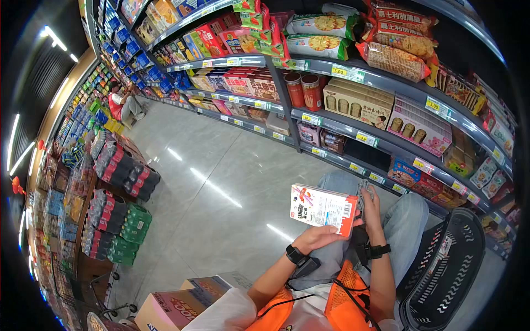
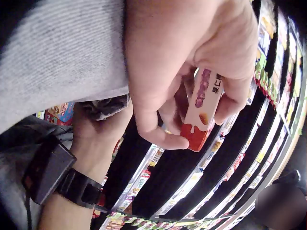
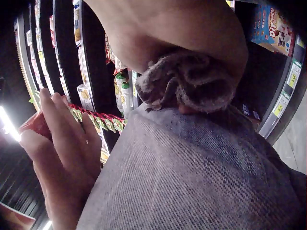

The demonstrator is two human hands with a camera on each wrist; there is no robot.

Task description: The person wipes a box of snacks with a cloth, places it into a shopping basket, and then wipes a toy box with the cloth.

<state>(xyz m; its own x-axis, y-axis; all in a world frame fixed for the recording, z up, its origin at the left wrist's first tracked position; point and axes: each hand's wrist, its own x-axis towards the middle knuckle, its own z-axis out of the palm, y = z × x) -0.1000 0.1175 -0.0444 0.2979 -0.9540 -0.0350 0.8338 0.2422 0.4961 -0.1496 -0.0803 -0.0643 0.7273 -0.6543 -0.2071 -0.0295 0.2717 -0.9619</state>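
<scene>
My left hand (image 1: pixel 317 238) grips a flat white and red snack box (image 1: pixel 320 207) by its near edge, with its printed face turned up. The left wrist view shows that hand's fingers curled round the narrow side of the box (image 2: pixel 200 110). Close beside the box, my right hand (image 1: pixel 372 209) holds a crumpled grey cloth (image 3: pixel 187 84), bunched under the curled fingers over a jeans-covered knee (image 3: pixel 187 163). The right wrist view shows the back of the left hand (image 3: pixel 64 148), with a red bit of the box behind it.
Shelves (image 1: pixel 309 113) packed with snacks run along the front and right. A black basket (image 1: pixel 444 270) stands on the floor by my right leg. Cartons (image 1: pixel 171 311) sit at my left, and bottled drink packs (image 1: pixel 118 220) stand farther left. A person (image 1: pixel 124 102) sits low down the aisle.
</scene>
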